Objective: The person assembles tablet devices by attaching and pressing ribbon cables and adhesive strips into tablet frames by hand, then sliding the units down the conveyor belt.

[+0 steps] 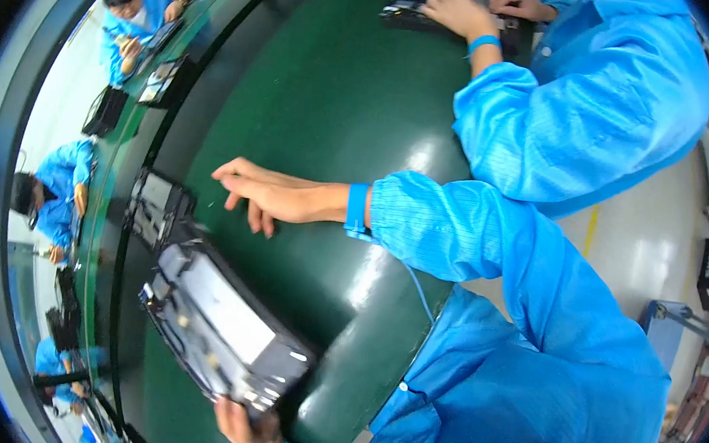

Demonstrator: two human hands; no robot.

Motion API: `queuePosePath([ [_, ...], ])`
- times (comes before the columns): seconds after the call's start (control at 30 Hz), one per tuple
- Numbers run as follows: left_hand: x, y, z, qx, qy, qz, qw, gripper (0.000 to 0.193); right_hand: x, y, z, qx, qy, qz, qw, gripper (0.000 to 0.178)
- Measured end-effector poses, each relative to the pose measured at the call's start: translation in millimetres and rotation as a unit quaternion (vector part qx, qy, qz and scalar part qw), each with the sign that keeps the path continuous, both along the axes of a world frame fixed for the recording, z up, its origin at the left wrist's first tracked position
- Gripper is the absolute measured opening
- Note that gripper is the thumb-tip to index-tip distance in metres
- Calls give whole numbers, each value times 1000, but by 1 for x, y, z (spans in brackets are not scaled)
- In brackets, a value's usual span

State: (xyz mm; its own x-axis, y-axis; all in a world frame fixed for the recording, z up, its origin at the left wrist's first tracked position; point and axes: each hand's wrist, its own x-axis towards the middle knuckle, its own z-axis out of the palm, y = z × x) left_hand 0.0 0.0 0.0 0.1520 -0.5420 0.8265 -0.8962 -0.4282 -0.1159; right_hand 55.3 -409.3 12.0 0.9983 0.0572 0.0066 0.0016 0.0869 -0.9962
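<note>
Here, left hand (245, 428) grips black panel (223, 324).

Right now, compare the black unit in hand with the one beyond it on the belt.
The near unit is gripped at one end by the left hand; the far unit lies untouched on the green belt. The near unit looks larger in the picture. Both are black, flat electronic assemblies.

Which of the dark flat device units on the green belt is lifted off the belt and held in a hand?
The large near unit: the left hand grips its lower end, tilting it up. The smaller unit beyond it lies on the green belt, unheld.
</note>
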Motion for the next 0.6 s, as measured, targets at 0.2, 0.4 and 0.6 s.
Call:
queuePosePath([
  [0.2,-60,-31,17,199,120,-225,946,33,-3,-8,-5,15,-7,64,998,73],
  [0.4,-68,-79,48,264,120,-281,915,31,-36,13,8,-171,-63,58,982,54],
  [0.6,-60,-63,47,292,152,-310,892,83,-42,34,-5,-263,-216,100,935,37],
])
